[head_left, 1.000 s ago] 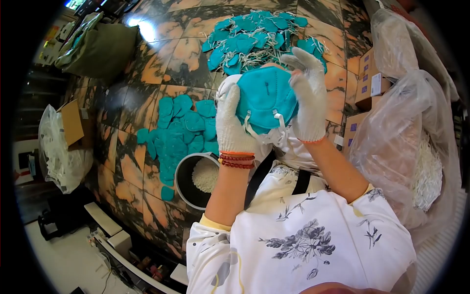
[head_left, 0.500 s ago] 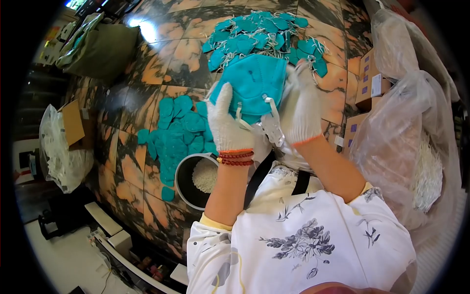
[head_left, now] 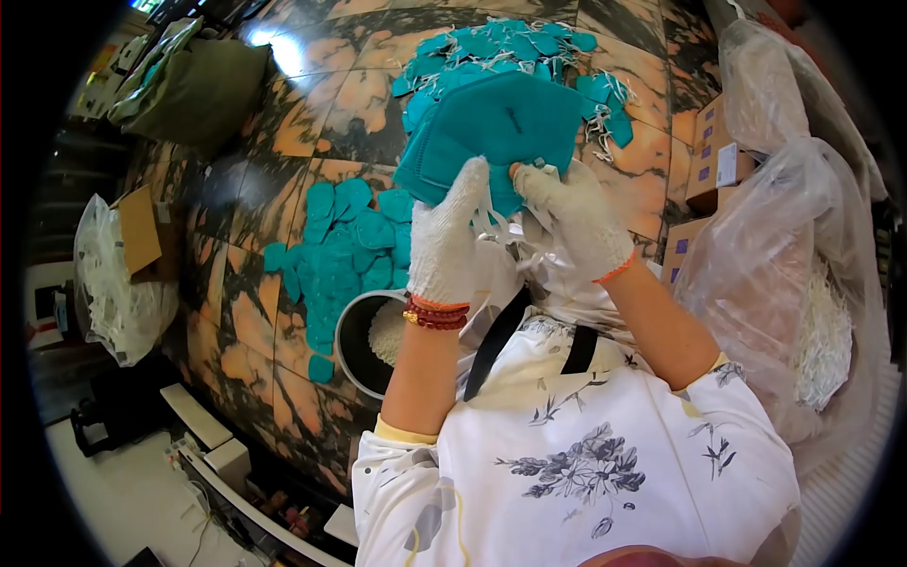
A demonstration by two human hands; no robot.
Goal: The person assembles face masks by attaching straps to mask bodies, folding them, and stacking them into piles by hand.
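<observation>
A teal mask (head_left: pixel 501 128) is held up in front of me, its lower edge gripped from both sides. My left hand (head_left: pixel 452 227), in a white knitted glove, is closed on the mask's lower left, thumb on the near face. My right hand (head_left: pixel 576 213), also gloved, pinches the lower right edge; its thumb tip is bare. White straps hang between the hands. Beyond the mask lies a heap of teal masks with white straps (head_left: pixel 510 42). Teal pieces without visible straps (head_left: pixel 345 255) lie on the floor to the left.
A dark round bucket (head_left: pixel 354 345) with white bits inside stands by my left forearm. Clear plastic bags (head_left: pixel 746 274) and cardboard boxes (head_left: pixel 704 156) are at the right. A green sack (head_left: pixel 203 90) sits at the upper left, an opened carton (head_left: pixel 140 236) at the left.
The mask has moved up and forward and is tilted differently. My right hand, earlier apart at the mask's right side, has come in and closed on its lower edge beside the left hand.
</observation>
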